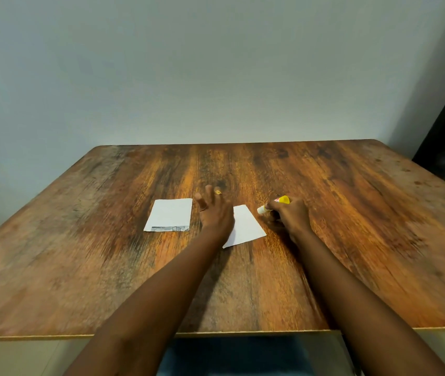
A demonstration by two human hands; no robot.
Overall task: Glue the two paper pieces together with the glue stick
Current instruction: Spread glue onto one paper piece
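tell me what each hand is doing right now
Left hand: open, fingers spread, over the right paper, holding nothing.
Right hand: closed around the glue stick.

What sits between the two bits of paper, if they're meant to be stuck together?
Only the left hand, fingers spread, with its edge over the right paper. The left paper lies apart on the table. The right hand holds the glue stick.

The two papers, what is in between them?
In the head view, the left hand sits between the left paper and the right paper, fingers spread, covering the right paper's left edge. The rest of the gap is bare wooden table.
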